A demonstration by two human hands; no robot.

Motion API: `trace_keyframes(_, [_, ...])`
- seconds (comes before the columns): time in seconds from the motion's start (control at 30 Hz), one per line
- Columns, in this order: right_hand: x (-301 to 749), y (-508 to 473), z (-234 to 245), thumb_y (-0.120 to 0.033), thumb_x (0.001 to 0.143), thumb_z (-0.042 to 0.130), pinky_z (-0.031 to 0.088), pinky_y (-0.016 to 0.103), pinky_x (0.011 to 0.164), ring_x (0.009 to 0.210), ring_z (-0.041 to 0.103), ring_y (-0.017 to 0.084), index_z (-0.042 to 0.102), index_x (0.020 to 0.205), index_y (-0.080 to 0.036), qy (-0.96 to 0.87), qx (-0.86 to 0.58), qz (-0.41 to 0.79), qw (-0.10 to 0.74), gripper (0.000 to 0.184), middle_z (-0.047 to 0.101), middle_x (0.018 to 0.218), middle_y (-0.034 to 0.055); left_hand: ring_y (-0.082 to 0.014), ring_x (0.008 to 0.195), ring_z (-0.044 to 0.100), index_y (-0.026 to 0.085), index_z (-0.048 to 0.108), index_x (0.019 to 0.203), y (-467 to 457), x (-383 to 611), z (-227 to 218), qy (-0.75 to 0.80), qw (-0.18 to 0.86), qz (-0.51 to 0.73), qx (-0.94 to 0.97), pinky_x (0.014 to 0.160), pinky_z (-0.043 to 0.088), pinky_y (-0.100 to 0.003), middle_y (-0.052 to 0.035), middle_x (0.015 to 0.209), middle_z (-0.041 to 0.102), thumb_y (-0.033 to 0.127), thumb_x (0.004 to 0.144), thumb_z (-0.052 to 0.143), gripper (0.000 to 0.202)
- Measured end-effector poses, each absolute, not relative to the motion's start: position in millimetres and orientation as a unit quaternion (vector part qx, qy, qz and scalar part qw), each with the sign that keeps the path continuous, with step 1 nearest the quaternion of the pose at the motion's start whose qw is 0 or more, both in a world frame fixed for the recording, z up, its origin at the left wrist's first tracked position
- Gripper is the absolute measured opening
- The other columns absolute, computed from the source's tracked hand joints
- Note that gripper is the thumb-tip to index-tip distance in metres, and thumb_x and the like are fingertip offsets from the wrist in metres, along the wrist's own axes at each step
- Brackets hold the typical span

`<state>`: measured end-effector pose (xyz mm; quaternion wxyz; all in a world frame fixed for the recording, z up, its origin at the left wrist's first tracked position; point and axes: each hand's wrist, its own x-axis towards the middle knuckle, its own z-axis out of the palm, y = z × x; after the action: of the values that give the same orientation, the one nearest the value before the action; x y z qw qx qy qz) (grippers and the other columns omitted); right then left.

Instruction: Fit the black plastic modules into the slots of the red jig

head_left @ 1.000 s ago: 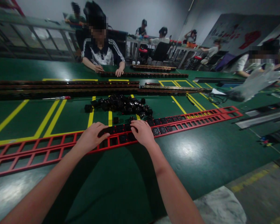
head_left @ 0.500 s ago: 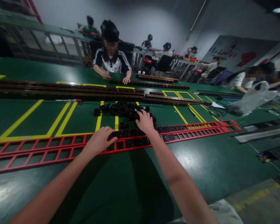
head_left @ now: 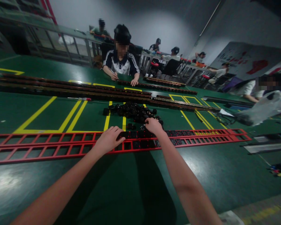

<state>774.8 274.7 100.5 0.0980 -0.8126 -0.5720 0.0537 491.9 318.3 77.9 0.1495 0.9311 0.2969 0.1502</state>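
A long red ladder-like frame lies across the green table, several of its middle cells filled with square black parts. My left hand rests over the frame, fingers curled across its far rail and thumb on the near side, beside a black part. Just beyond the frame, my right hand is closed in a pinch at the front edge of a pile of small black parts. A small dark part with bright glints shows at its fingertips. One loose black part lies between pile and frame.
Long dark strips run across the table behind the pile. A red-handled screwdriver lies before them. A clear plastic bag sits at the right. Opposite, a co-worker leans over another strip; other people sit farther back.
My right hand has drawn back slightly from the pile, its fingers now closed together with a small part at the tips. My left hand stays on the frame. The whole view has shifted.
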Motion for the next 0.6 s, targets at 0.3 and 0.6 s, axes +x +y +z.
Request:
trace_keyframes(0.3, [766, 314, 134, -0.016, 0.091, 0.043, 0.051, 0.031, 0.096, 0.115, 0.063, 0.021, 0.062, 0.125, -0.02, -0.585, -0.803, 0.025, 0.108, 0.039, 0.066, 0.126, 0.0086, -0.0262, 0.105, 0.058, 0.017, 0.062, 0.123, 318, 494, 77, 0.297, 0.151, 0.147, 0.931, 0.092, 0.048, -0.042, -0.0088, 0.115, 0.065, 0.044, 0.098, 0.05, 0.039])
trace_keyframes(0.6, [723, 376, 140, -0.026, 0.083, 0.062, 0.054, 0.046, 0.092, 0.107, 0.068, 0.033, 0.056, 0.139, -0.028, -0.654, -0.755, 0.037, 0.002, 0.057, 0.06, 0.13, 0.0145, -0.0258, 0.104, 0.058, 0.017, 0.062, 0.115, 316, 495, 80, 0.303, 0.137, 0.148, 0.931, 0.091, 0.049, -0.04, -0.0078, 0.111, 0.065, 0.037, 0.095, 0.056, 0.028])
